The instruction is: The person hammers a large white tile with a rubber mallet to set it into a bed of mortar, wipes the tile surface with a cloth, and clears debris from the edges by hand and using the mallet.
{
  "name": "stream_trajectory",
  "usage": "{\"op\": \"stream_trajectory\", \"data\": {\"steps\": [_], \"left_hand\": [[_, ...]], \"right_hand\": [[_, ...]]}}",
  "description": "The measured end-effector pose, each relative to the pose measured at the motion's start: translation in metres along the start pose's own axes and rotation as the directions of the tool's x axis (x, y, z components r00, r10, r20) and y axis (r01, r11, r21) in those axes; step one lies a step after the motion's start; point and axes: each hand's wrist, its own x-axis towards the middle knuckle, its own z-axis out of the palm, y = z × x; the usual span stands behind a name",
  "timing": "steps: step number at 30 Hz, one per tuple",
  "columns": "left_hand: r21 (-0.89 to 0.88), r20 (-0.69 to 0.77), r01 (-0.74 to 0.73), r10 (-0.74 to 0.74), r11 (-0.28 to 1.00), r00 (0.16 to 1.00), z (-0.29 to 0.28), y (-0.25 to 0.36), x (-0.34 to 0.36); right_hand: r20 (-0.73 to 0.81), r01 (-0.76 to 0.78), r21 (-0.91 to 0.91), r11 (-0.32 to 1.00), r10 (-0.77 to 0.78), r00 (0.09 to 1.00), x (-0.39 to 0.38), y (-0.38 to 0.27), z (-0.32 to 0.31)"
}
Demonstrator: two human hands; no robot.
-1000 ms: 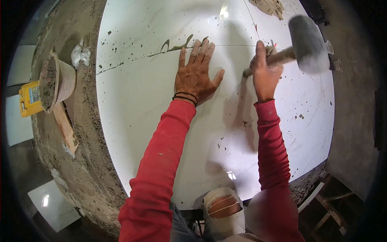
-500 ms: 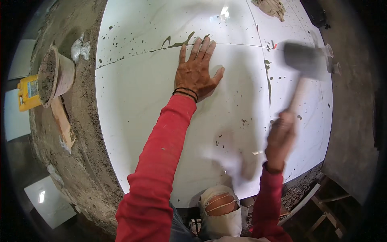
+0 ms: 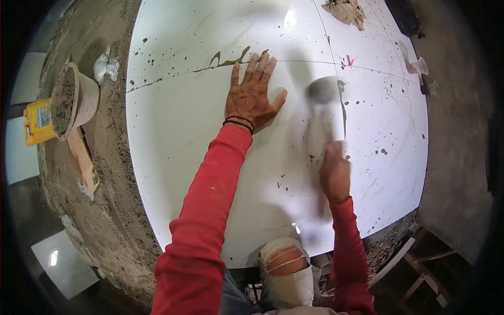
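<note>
Where my right hand [image 3: 336, 170] wraps its pale handle [image 3: 328, 123], one dark-headed mallet [image 3: 321, 90], blurred.
Mallet head: over one white tile [image 3: 173, 142], near its right joint [image 3: 344, 126]; whether touching, I cannot tell. My left hand [image 3: 253, 102]: palm down, fingers spread on that tile, tips just past its far joint [image 3: 302, 61]. Grey smear [image 3: 243, 54]: along the far joint. Small red piece [image 3: 350, 62]: right, beside the joint crossing. Crumpled beige cloth [image 3: 346, 12]: farthest.

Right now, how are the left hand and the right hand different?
The left hand lies palm down on a white tile; the right hand grips a mallet. The left hand has dark bands at its wrist; the right hand shows none. Both reach out of red sleeves.
</note>
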Motion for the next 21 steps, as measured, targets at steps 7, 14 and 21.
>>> {"op": "stream_trajectory", "data": {"steps": [7, 14, 21], "left_hand": [[-0.004, 0.014, -0.001, 0.001, 1.000, 1.000, -0.001, -0.002, 0.003], [-0.011, 0.015, -0.009, 0.009, 1.000, 1.000, 0.001, -0.003, -0.005], [0.013, 0.044, -0.006, 0.005, 1.000, 0.999, 0.002, -0.008, -0.009]], "right_hand": [[-0.361, 0.003, 0.379, 0.925, 0.145, 0.921, 0.022, -0.025, -0.015], [-0.305, -0.015, 0.616, 0.787, 0.256, 0.917, 0.023, -0.038, -0.024], [-0.019, -0.286, 0.530, 0.798, 0.349, 0.937, 0.029, -0.075, -0.053]]}}
